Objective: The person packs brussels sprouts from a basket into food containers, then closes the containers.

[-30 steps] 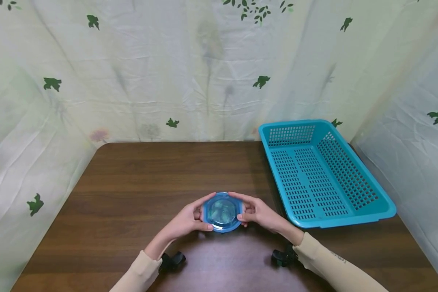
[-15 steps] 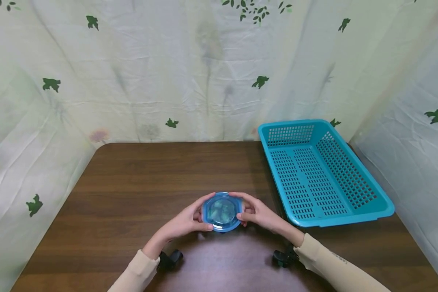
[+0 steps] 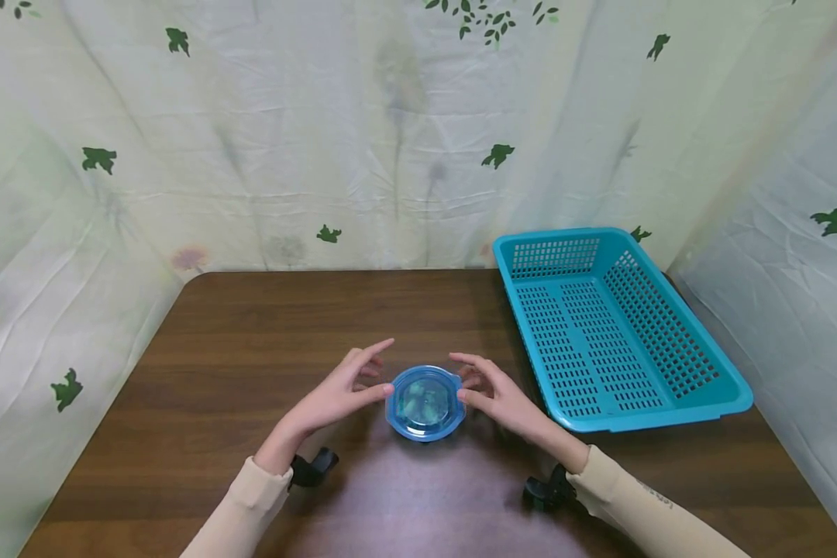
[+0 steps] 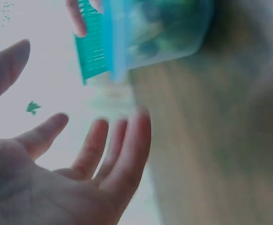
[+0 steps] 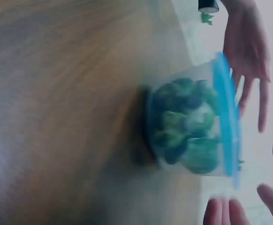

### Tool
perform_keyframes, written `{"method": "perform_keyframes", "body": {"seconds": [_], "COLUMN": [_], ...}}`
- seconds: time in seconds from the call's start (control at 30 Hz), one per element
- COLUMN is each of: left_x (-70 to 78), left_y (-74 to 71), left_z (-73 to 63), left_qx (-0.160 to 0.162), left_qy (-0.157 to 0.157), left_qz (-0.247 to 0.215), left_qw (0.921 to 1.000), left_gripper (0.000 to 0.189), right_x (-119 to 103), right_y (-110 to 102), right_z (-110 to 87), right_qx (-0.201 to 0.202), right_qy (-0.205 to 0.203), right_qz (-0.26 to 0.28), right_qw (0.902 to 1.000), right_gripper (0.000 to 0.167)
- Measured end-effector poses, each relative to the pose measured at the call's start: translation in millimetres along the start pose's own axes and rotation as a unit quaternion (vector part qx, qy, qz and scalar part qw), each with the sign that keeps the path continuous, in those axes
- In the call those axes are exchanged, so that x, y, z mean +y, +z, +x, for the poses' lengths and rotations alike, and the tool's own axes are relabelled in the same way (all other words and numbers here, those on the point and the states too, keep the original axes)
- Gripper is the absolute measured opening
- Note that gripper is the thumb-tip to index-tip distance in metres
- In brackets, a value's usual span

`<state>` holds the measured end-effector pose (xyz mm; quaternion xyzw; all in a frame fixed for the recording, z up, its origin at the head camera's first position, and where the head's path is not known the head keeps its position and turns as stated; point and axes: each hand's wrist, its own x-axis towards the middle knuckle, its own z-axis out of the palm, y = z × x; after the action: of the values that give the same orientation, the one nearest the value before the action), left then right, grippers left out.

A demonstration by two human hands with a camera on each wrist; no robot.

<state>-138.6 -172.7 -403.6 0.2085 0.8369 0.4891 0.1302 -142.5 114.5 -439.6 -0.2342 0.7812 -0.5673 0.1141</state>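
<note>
A clear round food container with a blue lid stands upright on the table. Green chunks, perhaps broccoli, show through its wall. To its left my left hand is spread, its fingers apart from the wall in the left wrist view. The left thumb tip lies close to the lid's rim in the head view. On the other side my right hand has loose, parted fingers that appear off the container. Whether the right thumb touches the rim I cannot tell.
A blue-green plastic basket with slotted walls sits at the right of the brown wooden table. Pale cloth with green leaf shapes hangs behind and at both sides. Black wrist cameras sit below both hands.
Both hands held the lidded container by its sides before. Now the fingers have let go and spread; the left hand has drawn back to the left. The container stays in about the same place.
</note>
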Motion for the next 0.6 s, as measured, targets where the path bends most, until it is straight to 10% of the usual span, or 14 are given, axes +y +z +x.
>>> {"method": "perform_keyframes", "body": {"seconds": [0.23,0.6], "left_x": [31.9,63.8], "left_y": [-17.3,-22.3], "left_z": [0.2,0.3], "left_qx": [0.079,0.133], "left_qy": [0.038,0.007], "left_qz": [0.111,0.226], "left_qw": [0.9899,0.9649], "left_gripper": [0.076,0.086], "right_x": [-29,-73], "right_y": [-7,-39], "right_z": [-2.7,-5.5], "right_qx": [0.088,0.122], "right_qy": [-0.017,-0.051], "right_qz": [-0.012,-0.126], "right_qw": [0.9959,0.9831], "right_gripper": [0.054,0.056]}}
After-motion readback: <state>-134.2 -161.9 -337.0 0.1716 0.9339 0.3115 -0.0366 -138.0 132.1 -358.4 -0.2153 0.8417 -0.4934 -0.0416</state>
